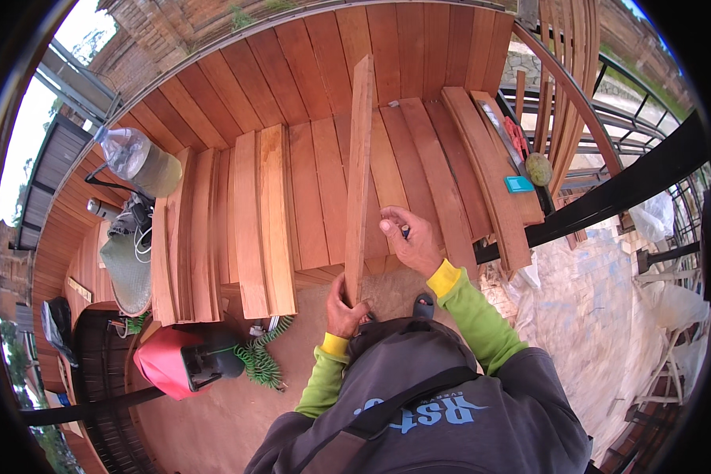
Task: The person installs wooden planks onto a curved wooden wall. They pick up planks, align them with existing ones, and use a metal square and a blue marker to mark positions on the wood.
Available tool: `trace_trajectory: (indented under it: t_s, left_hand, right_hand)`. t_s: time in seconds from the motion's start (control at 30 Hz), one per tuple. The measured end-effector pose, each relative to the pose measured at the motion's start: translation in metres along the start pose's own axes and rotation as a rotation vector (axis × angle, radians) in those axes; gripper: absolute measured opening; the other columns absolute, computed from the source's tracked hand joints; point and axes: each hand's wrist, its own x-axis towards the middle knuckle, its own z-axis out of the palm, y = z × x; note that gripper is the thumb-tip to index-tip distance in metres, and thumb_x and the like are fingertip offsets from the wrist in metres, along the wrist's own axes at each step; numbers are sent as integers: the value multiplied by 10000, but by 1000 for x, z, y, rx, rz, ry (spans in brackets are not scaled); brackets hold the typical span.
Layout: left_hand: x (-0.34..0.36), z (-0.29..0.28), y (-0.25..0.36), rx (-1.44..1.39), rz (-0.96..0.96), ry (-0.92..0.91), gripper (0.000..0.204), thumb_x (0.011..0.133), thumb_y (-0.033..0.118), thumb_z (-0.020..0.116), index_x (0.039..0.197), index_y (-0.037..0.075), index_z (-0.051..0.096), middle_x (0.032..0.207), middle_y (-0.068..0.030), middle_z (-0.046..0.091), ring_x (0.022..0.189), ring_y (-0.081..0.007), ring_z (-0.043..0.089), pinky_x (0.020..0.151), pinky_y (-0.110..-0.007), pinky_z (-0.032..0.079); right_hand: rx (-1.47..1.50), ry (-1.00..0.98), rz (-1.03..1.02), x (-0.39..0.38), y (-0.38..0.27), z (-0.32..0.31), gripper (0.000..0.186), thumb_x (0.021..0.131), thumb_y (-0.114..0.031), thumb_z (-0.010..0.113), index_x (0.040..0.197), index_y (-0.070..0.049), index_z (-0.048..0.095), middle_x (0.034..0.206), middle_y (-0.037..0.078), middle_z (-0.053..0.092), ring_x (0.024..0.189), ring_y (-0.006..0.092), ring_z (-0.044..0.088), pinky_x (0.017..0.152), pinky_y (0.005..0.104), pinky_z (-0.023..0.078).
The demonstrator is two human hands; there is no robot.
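My left hand [344,312] is closed round the near end of a long, narrow wooden board [359,158]. The board stands on edge and reaches away from me across the slatted wooden bench [312,189]. Just right of it is my right hand [417,243], its fingers bent round a small dark pencil-like stick [405,231]. Only the tip of that stick shows; the rest is hidden in the fingers. Reddish planks lie on both sides, with a paler plank [275,213] on the left and a long plank [490,182] on the right.
On the right are a teal flat case [519,184], a red-handled tool [516,138] and a green roundish object [539,168]. A dark metal bar [608,197] crosses there. A clear jug [146,164] stands left. A green coiled hose [262,365] lies beside a red-and-black object [174,365].
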Motion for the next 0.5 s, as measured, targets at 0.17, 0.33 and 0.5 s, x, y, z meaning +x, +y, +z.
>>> trace_trajectory:
  t_s: [0.17, 0.33, 0.5]
  left_hand:
    - [-10, 5, -7, 510, 191, 178, 777, 568, 209, 837, 1196, -25, 443, 1016, -166, 577, 938, -276, 587, 838, -369, 469]
    - [-4, 6, -20, 704, 317, 272, 848, 513, 311, 876, 1181, 20, 442, 988, -188, 595, 872, -335, 620, 736, -417, 504]
    - [-3, 11, -17, 599, 234, 213, 840, 537, 335, 891, 1168, 13, 441, 966, -172, 597, 853, -297, 627, 722, -403, 509]
  right_hand:
    - [154, 1, 75, 16, -23, -1, 286, 891, -249, 618, 961, 28, 626, 683, 41, 572, 584, 62, 474, 515, 249, 395]
    - [148, 32, 101, 7, -11, -7, 204, 870, -167, 617, 918, 30, 626, 657, 19, 539, 593, 49, 446, 514, 243, 370]
    - [322, 68, 210, 4, -11, -11, 178, 867, -131, 610, 933, 33, 631, 711, -11, 559, 636, 48, 451, 554, 230, 384]
